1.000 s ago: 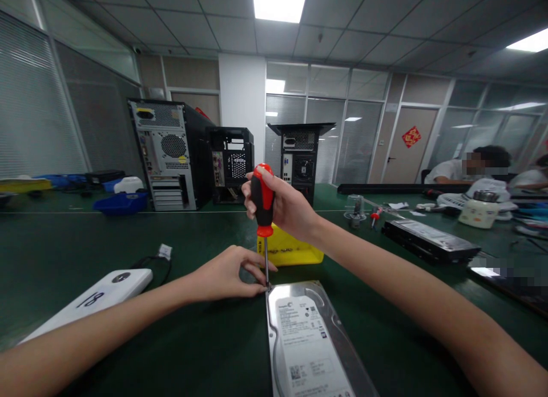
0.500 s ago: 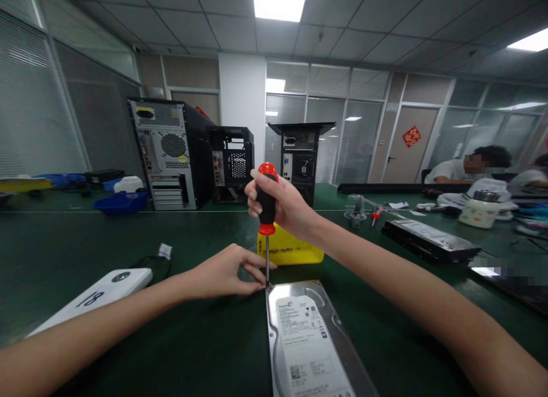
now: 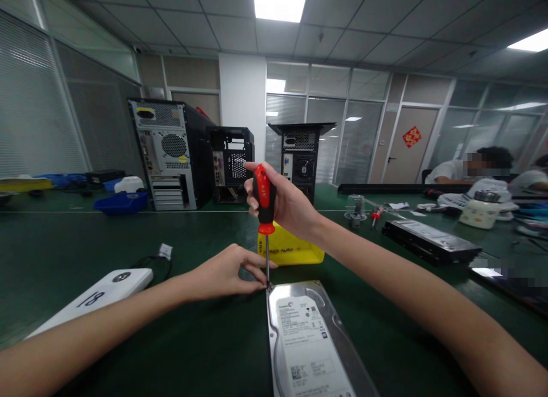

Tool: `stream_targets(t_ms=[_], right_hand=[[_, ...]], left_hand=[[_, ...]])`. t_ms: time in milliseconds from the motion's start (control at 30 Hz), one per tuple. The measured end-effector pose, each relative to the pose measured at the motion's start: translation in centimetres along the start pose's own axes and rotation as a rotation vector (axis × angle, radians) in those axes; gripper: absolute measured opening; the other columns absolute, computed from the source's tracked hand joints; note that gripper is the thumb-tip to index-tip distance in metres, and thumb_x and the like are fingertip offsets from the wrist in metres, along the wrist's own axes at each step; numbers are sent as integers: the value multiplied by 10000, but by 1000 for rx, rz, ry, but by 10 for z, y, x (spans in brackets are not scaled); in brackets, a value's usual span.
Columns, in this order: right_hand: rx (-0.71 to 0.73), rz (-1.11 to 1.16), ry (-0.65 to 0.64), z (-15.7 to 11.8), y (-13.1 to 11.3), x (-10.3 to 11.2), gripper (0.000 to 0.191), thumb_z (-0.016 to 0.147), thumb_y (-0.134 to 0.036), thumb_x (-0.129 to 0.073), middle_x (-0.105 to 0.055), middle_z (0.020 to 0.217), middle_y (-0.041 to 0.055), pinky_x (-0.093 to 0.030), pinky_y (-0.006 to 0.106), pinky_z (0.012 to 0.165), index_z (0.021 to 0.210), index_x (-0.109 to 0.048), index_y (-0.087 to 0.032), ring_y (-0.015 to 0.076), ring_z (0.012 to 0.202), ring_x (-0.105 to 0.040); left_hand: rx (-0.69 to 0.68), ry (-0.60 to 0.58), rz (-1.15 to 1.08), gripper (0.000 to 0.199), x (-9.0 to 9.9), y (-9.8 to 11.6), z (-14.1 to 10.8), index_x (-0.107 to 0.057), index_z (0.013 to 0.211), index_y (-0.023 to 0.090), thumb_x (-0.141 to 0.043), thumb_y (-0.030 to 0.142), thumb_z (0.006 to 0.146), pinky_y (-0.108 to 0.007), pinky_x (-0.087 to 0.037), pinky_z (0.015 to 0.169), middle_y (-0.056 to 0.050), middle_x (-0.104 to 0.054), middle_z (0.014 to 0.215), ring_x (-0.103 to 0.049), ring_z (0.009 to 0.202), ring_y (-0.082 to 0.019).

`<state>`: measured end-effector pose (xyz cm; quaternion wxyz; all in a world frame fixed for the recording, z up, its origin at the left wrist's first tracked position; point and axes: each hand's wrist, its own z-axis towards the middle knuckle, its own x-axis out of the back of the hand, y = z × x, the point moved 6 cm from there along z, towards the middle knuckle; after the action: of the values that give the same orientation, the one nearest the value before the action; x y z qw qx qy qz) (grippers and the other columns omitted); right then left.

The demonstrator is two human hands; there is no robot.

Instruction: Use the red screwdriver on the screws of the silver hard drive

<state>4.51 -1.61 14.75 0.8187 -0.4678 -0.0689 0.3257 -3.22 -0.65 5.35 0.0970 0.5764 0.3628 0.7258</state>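
My right hand (image 3: 293, 205) is wrapped round the red and black handle of a screwdriver (image 3: 266, 208). The screwdriver stands nearly upright, its tip at the far left corner of a silver hard drive (image 3: 312, 334). The drive lies label up on the green table. At that same corner, my left hand (image 3: 235, 271) has thumb and fingers drawn together round the foot of the shaft. What they pinch there is too small to make out. Just behind both hands sits a yellow bin (image 3: 299, 251) with small dark screws in it.
Computer cases (image 3: 171, 151) line the far side. On the left lie a white power bank (image 3: 98, 294) marked 18 and a blue tray (image 3: 121, 202). To the right are stacked drives (image 3: 430, 241), a phone (image 3: 514, 285) and a cream jar (image 3: 479, 208). People sit at the far right.
The screwdriver handle has turned in my right hand, showing more of its red side, and its top leans slightly left. My left hand and the hard drive have stayed put.
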Motion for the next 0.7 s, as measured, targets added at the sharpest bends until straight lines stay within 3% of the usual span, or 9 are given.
stream_targets(t_ms=[167,267,500,700], right_hand=[[51,-34,82,3,1,2,219,763,-284,-634,-524,732,-46,-402,195,501,879,-463,-214,67,556,-473],[36,-28,96,3,1,4,174,775,-289,-609,-535,747,-35,-416,204,514,842,-475,-200,72,565,-483],[-27,66,37,0,1,6,249,831,-356,-493,-576,860,13,-478,246,653,998,-578,-192,111,709,-544],[27,51,81,2,2,6,223,806,-360,-567,-544,784,-19,-432,207,544,965,-519,-211,86,628,-509]], left_hand=[[-6,-4,2,214,0,0,0,-700,961,172,-618,192,765,-333,-468,913,-48,-712,977,-656,940,-202],[-20,7,-19,316,-1,-3,1,-653,1075,174,-624,190,761,-326,-472,903,-46,-714,972,-662,924,-195],[6,27,-60,496,0,-8,1,-523,1245,152,-626,200,762,-322,-478,885,-48,-723,944,-671,891,-189],[40,46,-88,570,1,-11,0,-465,1291,160,-645,224,754,-329,-482,878,-38,-726,933,-674,869,-187]])
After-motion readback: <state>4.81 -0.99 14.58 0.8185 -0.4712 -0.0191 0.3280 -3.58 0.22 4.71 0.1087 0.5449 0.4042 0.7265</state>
